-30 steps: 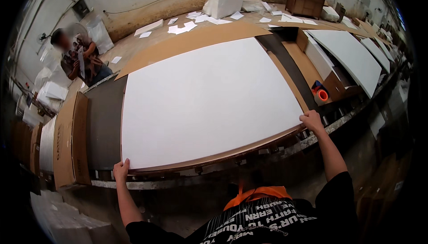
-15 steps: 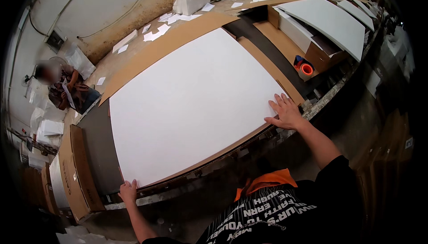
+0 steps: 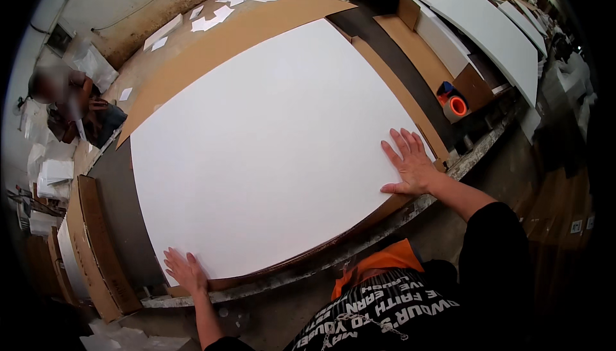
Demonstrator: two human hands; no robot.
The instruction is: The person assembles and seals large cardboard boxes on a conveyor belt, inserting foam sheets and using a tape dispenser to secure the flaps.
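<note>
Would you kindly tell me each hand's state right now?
Left hand: open, on the white sheet at its near left corner, gripping nothing.
Right hand: open, on the white sheet near its right corner, gripping nothing.

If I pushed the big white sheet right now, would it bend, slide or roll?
The big white sheet would probably slide rather than roll, since it is broad and lies flat. Its smooth-looking face may be slippery. It might be fairly stiff, as no creases show, though its material is unclear.
</note>
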